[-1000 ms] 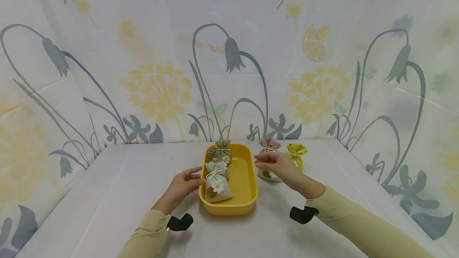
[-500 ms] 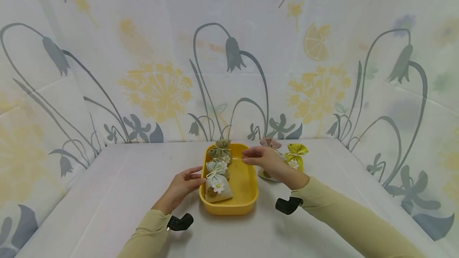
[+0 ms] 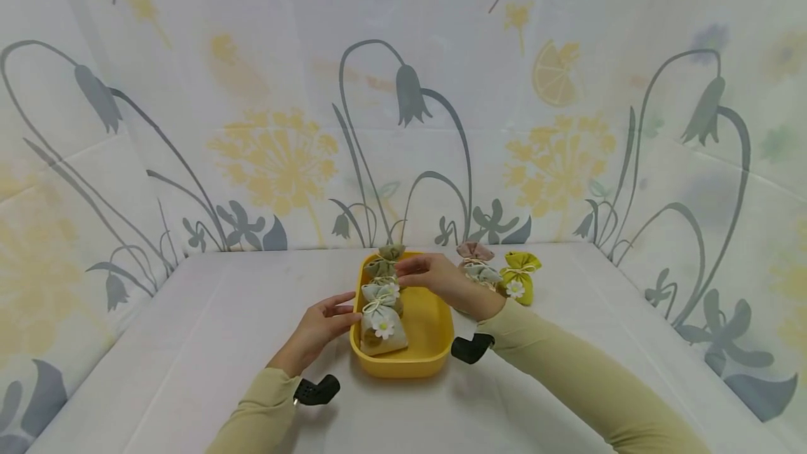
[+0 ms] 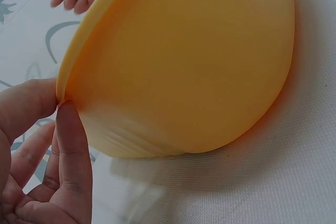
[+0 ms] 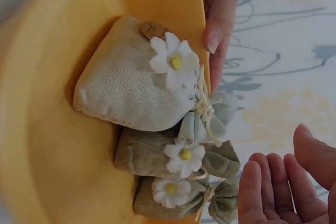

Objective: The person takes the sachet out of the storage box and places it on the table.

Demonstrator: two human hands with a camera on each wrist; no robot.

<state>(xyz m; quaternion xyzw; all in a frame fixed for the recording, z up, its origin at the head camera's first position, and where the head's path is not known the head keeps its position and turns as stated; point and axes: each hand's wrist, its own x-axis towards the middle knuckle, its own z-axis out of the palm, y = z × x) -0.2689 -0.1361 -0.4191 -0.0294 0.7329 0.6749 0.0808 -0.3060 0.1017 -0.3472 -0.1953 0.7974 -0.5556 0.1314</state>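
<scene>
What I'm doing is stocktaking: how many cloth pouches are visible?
6: in the yellow rounded tray, front pale cloth pouch, middle olive cloth pouch, rear olive cloth pouch; right of it, pink cloth pouch, bluish cloth pouch, lime cloth pouch. More may be hidden.

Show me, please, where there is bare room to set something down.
The yellow tray is bare right of its three pouches, towards the front. On the table, patches lie bare between the left hand and the backdrop, and right of the lime pouch. Crowded: the tray's left side and around the right hand.
</scene>
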